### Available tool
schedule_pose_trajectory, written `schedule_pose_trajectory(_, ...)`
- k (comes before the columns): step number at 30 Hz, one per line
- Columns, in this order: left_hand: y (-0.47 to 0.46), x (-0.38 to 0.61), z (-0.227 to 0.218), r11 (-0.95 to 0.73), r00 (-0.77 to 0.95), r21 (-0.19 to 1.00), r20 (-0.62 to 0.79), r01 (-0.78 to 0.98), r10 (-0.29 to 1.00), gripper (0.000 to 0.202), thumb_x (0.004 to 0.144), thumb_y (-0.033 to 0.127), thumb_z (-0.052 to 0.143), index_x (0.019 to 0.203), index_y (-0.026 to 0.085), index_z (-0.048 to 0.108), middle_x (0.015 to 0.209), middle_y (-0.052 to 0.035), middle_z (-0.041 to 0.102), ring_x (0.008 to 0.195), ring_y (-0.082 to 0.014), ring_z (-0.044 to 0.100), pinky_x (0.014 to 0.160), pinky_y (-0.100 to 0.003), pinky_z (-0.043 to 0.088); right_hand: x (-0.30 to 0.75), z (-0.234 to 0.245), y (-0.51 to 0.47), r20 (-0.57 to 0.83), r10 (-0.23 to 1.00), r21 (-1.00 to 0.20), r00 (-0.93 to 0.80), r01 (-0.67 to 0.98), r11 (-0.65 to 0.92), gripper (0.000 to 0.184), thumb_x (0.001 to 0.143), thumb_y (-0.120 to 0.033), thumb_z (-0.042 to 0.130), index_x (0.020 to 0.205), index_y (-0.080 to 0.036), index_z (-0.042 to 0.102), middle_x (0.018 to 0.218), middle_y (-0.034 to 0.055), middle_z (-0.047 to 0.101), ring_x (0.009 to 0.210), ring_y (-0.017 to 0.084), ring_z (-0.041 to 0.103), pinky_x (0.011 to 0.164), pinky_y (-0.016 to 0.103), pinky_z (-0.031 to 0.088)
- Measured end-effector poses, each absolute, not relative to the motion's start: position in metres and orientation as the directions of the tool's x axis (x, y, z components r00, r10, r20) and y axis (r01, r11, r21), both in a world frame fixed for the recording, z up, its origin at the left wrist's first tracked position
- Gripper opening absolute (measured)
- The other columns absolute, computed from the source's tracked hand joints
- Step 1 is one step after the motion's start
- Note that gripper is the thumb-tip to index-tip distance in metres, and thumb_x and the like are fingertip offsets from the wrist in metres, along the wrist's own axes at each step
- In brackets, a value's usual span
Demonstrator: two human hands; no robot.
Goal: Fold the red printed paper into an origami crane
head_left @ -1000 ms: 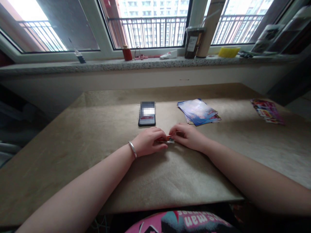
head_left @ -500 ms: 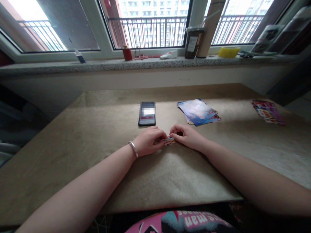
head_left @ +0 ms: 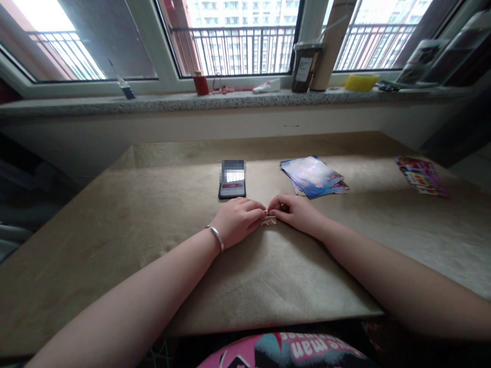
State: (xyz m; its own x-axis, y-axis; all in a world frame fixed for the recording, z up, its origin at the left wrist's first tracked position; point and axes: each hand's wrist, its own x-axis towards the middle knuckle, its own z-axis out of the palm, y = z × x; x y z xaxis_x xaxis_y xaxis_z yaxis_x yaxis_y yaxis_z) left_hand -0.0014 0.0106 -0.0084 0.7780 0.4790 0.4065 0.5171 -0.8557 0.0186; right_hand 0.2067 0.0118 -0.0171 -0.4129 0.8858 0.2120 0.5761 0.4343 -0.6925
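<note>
Between my two hands, low over the middle of the table, is a small folded piece of colourful printed paper (head_left: 269, 221). My left hand (head_left: 240, 221), with a silver bangle at the wrist, closes its fingertips on the paper's left and upper part. My right hand (head_left: 293, 210) pinches thumb and forefinger together at the paper's upper right edge. The fingers cover much of the paper, so its full shape is hidden. Just beyond my left hand lies a phone (head_left: 232, 189) with its screen lit.
A fanned stack of blue printed sheets (head_left: 314, 176) lies beyond my right hand on the brown table (head_left: 134, 214). Farther right is a pile of red and purple printed wrappers or cards (head_left: 421, 176). The stone windowsill (head_left: 164, 104) holds a jar (head_left: 305, 69) and yellow tape (head_left: 361, 82).
My left hand has shifted slightly right and its fingertips have come closer to my right hand's. Less of the paper's upper part shows. The right hand has barely moved.
</note>
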Motion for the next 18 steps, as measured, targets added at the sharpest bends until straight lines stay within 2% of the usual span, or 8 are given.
schedule_pose_trajectory(5,0.0067,0.0011,-0.0053,-0.841,0.788,-0.09,0.412,0.534,0.457,0.016,0.09,0.023,0.048,0.088,0.018,0.063,0.1,-0.0031,0.064,0.086,-0.0155,0.058,0.077,-0.03,0.046,0.2061,-0.0096,0.0092,0.29,0.843,-0.569,-0.453,0.627,0.533,0.005,0.078,-0.021,0.062,0.078,-0.019,0.066,0.068,0.0007,0.06,0.069,0.013,0.052,0.062,0.023,0.039)
schedule_pose_trajectory(10,0.0029,0.0034,0.0003,-0.852,0.828,-0.152,0.371,0.5,0.419,0.016,0.091,0.02,0.046,0.09,0.016,0.062,0.097,-0.0054,0.064,0.091,-0.0169,0.057,0.08,-0.032,0.046,0.208,-0.0097,0.011,0.3,0.827,-0.483,-0.476,0.672,0.562,0.006,0.078,-0.024,0.062,0.078,-0.02,0.066,0.071,0.0009,0.064,0.07,0.013,0.053,0.064,0.024,0.039)
schedule_pose_trajectory(14,0.0031,0.0027,0.0017,-0.876,0.854,-0.14,0.336,0.461,0.396,0.016,0.091,0.021,0.046,0.093,0.016,0.062,0.096,-0.0055,0.065,0.094,-0.0172,0.057,0.084,-0.034,0.046,0.2096,-0.0125,0.0123,0.318,0.812,-0.461,-0.489,0.669,0.583,0.007,0.078,-0.025,0.062,0.077,-0.02,0.066,0.073,0.0015,0.063,0.071,0.013,0.054,0.065,0.024,0.039)
schedule_pose_trajectory(18,0.004,0.0008,-0.003,-0.874,0.836,-0.072,0.337,0.481,0.432,0.017,0.09,0.02,0.047,0.095,0.017,0.063,0.098,-0.0048,0.067,0.093,-0.0167,0.059,0.082,-0.032,0.048,0.2113,-0.0105,0.0087,0.352,0.742,-0.413,-0.57,0.617,0.67,0.012,0.078,-0.015,0.055,0.08,-0.02,0.066,0.082,0.0037,0.065,0.077,0.015,0.056,0.069,0.025,0.041)
